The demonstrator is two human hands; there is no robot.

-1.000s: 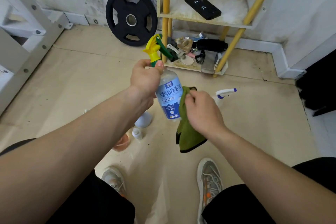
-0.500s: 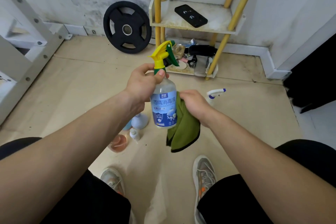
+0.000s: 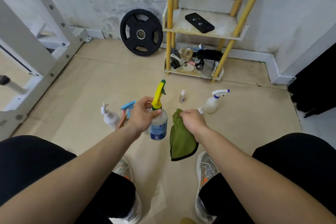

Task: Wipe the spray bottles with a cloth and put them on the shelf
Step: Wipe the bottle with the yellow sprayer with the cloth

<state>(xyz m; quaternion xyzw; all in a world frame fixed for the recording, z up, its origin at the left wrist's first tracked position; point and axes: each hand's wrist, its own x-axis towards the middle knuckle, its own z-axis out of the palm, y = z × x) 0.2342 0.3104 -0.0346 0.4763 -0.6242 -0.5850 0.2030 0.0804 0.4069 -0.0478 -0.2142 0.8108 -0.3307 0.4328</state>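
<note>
The green cloth (image 3: 181, 138), pinched in the right hand (image 3: 192, 120), has swung to 3 o'clock of the spray bottle (image 3: 158, 125), which the left hand (image 3: 141, 114) grips by its neck alone and might drop.

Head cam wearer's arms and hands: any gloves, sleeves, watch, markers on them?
Nothing is worn on them. The left hand and right hand are bare, with no gloves, rings or wristbands visible. The left forearm and right forearm are bare as far as the frame edge, with no sleeve in view and no cables, tags or markings.
</note>
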